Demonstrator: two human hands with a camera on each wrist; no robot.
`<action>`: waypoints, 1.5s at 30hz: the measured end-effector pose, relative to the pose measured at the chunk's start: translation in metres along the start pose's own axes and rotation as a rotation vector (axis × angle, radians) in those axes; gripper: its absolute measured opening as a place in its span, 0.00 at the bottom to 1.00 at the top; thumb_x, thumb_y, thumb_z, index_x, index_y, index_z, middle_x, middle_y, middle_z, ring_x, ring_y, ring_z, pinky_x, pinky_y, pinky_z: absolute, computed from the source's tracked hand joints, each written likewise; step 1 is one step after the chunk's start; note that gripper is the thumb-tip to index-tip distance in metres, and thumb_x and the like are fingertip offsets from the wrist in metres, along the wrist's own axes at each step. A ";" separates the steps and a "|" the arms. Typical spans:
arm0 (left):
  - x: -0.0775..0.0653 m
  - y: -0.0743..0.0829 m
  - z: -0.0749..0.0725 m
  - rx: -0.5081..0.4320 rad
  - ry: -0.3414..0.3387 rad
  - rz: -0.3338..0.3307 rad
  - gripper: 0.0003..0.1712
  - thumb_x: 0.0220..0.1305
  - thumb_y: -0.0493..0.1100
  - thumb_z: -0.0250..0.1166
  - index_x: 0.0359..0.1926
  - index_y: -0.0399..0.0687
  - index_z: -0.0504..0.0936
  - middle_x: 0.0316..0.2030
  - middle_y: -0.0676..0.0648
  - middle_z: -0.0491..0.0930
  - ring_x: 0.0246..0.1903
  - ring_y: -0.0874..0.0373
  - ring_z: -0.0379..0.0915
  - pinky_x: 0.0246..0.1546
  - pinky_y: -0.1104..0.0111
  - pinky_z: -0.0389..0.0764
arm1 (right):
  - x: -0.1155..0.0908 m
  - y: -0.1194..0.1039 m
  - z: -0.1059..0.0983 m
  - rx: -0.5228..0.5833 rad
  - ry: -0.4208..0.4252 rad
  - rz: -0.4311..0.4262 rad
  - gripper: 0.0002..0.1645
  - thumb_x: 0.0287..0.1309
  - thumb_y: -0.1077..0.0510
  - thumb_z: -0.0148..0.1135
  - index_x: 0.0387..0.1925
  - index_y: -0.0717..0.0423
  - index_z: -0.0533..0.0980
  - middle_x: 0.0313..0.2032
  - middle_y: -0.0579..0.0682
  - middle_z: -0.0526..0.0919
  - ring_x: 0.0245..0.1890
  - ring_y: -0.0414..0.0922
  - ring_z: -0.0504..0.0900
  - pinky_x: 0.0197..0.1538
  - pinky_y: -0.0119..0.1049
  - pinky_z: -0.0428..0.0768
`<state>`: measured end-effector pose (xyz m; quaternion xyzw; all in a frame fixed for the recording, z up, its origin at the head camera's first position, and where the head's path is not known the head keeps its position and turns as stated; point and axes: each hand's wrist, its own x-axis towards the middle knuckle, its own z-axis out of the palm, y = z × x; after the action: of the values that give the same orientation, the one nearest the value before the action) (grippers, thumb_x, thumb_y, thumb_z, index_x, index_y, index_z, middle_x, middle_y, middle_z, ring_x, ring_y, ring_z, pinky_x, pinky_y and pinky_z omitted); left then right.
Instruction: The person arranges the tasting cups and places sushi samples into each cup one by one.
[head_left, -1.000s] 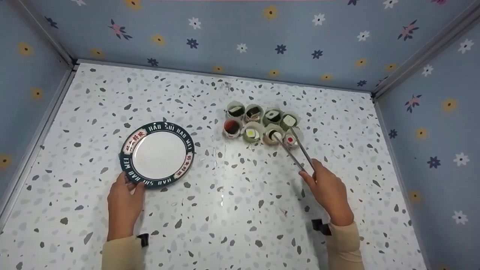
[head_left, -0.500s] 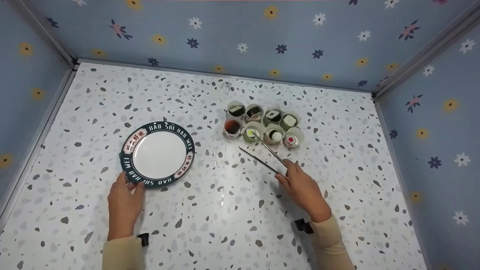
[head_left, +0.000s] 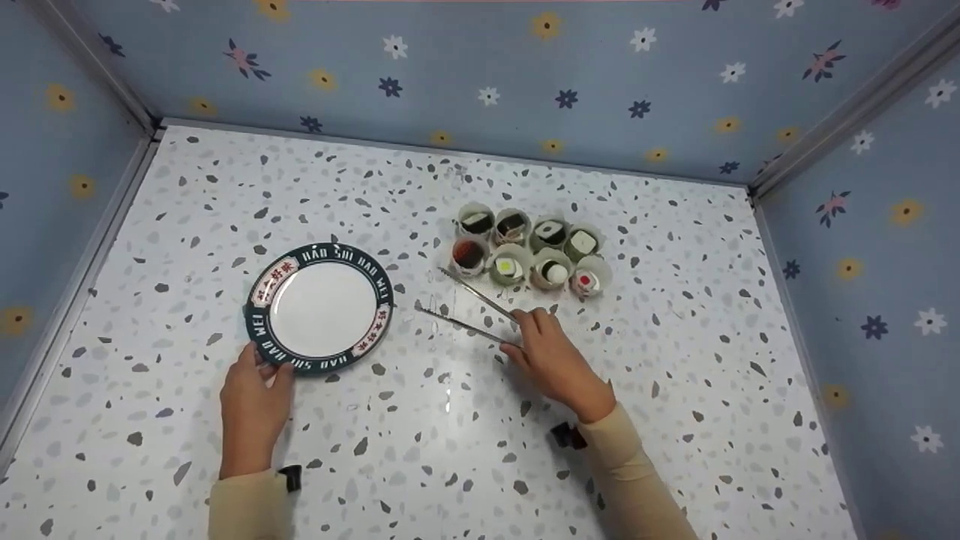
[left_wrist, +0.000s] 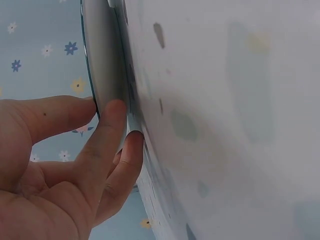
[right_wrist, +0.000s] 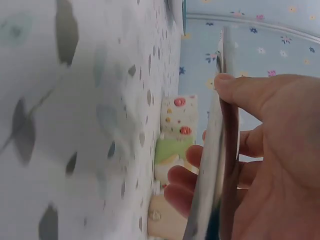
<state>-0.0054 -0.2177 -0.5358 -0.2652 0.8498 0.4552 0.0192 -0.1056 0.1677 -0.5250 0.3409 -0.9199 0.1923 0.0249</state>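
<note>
In the head view my left hand point(head_left: 256, 412) pinches the near left rim of a round white plate point(head_left: 322, 311) with a dark green lettered border. The left wrist view shows the thumb on one face of the plate point(left_wrist: 102, 55) and fingertips at its other face. My right hand point(head_left: 555, 367) grips metal tongs point(head_left: 480, 295). Their arms are spread, with nothing between the tips, which point left between the plate and the cups. Just beyond the tongs stand several small paper cups point(head_left: 510, 282) in two rows, each holding a small piece that looks like sushi.
A white speckled tabletop point(head_left: 420, 450) lies under everything. Blue flowered panels point(head_left: 480, 67) wall it at the back and both sides. Patterned cup sides, such as the red-spotted one point(right_wrist: 179, 117), show behind the tongs in the right wrist view.
My right hand has carried the tongs leftward from over the right-hand cups to left of the front row. The left hand and plate stay in place.
</note>
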 end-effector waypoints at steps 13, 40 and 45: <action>-0.001 0.000 -0.002 -0.001 0.002 0.006 0.38 0.72 0.36 0.57 0.73 0.22 0.50 0.62 0.24 0.64 0.60 0.34 0.69 0.64 0.46 0.64 | 0.046 -0.029 0.032 0.028 -0.095 -0.095 0.27 0.72 0.50 0.58 0.60 0.64 0.66 0.44 0.55 0.67 0.44 0.52 0.69 0.47 0.44 0.73; 0.000 0.001 -0.001 0.005 0.017 0.013 0.37 0.71 0.35 0.57 0.73 0.22 0.51 0.61 0.23 0.65 0.59 0.33 0.70 0.61 0.47 0.68 | 0.082 -0.048 0.057 -0.010 -0.236 -0.025 0.31 0.73 0.45 0.53 0.68 0.57 0.64 0.50 0.54 0.69 0.52 0.51 0.68 0.54 0.43 0.71; 0.000 0.001 0.000 0.004 0.015 0.008 0.37 0.71 0.35 0.57 0.73 0.22 0.51 0.61 0.24 0.66 0.59 0.34 0.70 0.61 0.47 0.68 | 0.082 -0.048 0.057 -0.023 -0.260 -0.006 0.37 0.74 0.43 0.51 0.73 0.58 0.59 0.52 0.54 0.70 0.55 0.52 0.68 0.58 0.43 0.70</action>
<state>-0.0055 -0.2174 -0.5346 -0.2650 0.8520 0.4514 0.0114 -0.1330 0.0631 -0.5472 0.3654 -0.9164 0.1360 -0.0902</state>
